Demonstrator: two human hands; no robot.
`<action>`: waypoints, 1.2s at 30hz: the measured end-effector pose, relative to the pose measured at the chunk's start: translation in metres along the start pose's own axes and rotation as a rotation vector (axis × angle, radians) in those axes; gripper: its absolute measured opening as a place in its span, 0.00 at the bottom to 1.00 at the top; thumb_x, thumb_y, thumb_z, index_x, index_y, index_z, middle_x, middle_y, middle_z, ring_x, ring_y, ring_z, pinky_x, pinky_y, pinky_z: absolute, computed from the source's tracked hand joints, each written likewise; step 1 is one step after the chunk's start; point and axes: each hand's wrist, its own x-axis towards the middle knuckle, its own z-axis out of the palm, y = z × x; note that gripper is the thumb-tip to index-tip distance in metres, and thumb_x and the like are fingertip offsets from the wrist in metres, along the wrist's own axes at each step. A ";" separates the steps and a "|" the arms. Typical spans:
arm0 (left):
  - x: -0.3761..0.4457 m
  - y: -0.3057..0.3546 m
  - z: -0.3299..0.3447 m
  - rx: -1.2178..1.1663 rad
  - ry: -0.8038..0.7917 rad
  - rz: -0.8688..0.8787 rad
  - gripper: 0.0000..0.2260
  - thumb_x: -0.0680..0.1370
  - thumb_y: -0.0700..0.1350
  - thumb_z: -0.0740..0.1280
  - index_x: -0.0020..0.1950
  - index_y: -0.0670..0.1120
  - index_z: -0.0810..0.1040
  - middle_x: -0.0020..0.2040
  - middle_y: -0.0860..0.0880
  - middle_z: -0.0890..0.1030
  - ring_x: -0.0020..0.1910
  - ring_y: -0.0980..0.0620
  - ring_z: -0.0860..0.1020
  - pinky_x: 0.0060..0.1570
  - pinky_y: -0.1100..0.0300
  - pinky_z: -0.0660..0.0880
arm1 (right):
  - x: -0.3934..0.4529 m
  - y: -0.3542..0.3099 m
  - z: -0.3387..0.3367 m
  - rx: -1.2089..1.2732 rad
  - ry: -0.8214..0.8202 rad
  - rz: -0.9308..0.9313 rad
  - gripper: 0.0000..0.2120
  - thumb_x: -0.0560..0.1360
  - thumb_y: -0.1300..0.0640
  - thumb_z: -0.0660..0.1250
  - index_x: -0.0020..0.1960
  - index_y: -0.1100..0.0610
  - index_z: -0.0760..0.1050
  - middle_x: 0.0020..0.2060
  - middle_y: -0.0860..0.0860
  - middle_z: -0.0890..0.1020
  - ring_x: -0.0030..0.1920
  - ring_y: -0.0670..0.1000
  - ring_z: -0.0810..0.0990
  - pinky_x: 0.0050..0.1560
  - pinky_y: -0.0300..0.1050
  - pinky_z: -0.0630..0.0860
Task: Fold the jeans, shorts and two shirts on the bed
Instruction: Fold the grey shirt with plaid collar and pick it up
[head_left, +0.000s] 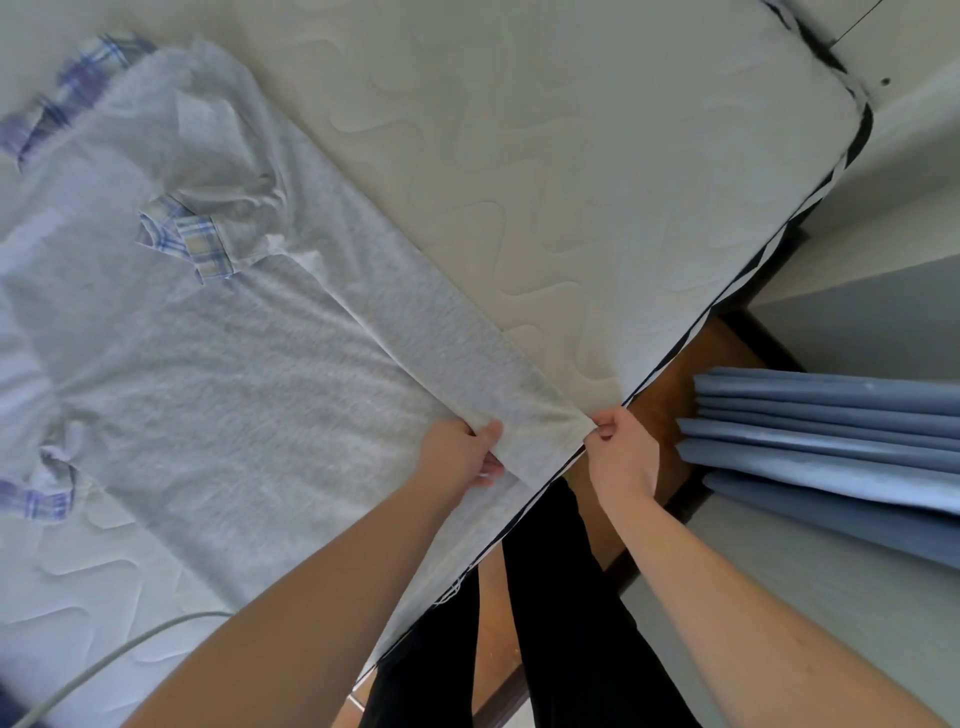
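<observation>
1. Your legs in black trousers (561, 597) stand at the near edge of the mattress (571, 156), on a brown wooden floor (670, 374).
2. Your left hand (460, 454) pinches the hem of the grey shirt (234, 374) at that near edge, thumb on top of the cloth, fingers curled under it.
3. Your right hand (621, 449) pinches the hem's corner just beside the mattress edge, thumb and fingertips closed on the fabric. The hem is stretched taut between the two hands.
4. The grey shirt lies flat, running from the near edge up toward the far left of the mattress, collar end farthest from you. Its right-hand side is folded over as a long strip along the body.
5. A pale cable (104, 665) crosses the near left corner of the mattress.
6. Plaid fabric (192, 239) shows at the shirt's collar, at a cuff (36, 499) on the left edge, and past the far end (78, 88). Can't tell whether it's trim or a second shirt underneath.
7. Blue curtain (831, 441) folds hang to your right, off the mattress.
8. The far right mattress corner sits against the wall (909, 130).
</observation>
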 end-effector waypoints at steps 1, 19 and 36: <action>0.000 0.002 0.000 0.102 0.018 0.018 0.16 0.78 0.53 0.69 0.43 0.40 0.80 0.32 0.47 0.85 0.31 0.51 0.84 0.30 0.58 0.80 | 0.002 0.001 -0.002 -0.008 -0.001 0.015 0.06 0.75 0.56 0.67 0.43 0.46 0.76 0.38 0.42 0.79 0.38 0.41 0.75 0.32 0.38 0.66; -0.011 0.063 -0.154 -0.215 0.308 0.328 0.10 0.82 0.49 0.62 0.48 0.46 0.79 0.41 0.50 0.83 0.36 0.57 0.80 0.38 0.63 0.74 | 0.021 -0.118 0.005 -0.142 -0.076 -0.250 0.11 0.78 0.63 0.61 0.52 0.50 0.77 0.49 0.50 0.81 0.46 0.50 0.77 0.45 0.44 0.71; 0.104 0.270 -0.312 0.445 0.847 0.471 0.21 0.82 0.56 0.61 0.72 0.48 0.68 0.66 0.46 0.75 0.66 0.44 0.71 0.65 0.48 0.69 | 0.087 -0.364 0.155 -0.145 -0.393 -0.819 0.20 0.78 0.59 0.67 0.69 0.57 0.71 0.61 0.53 0.78 0.59 0.51 0.77 0.56 0.34 0.66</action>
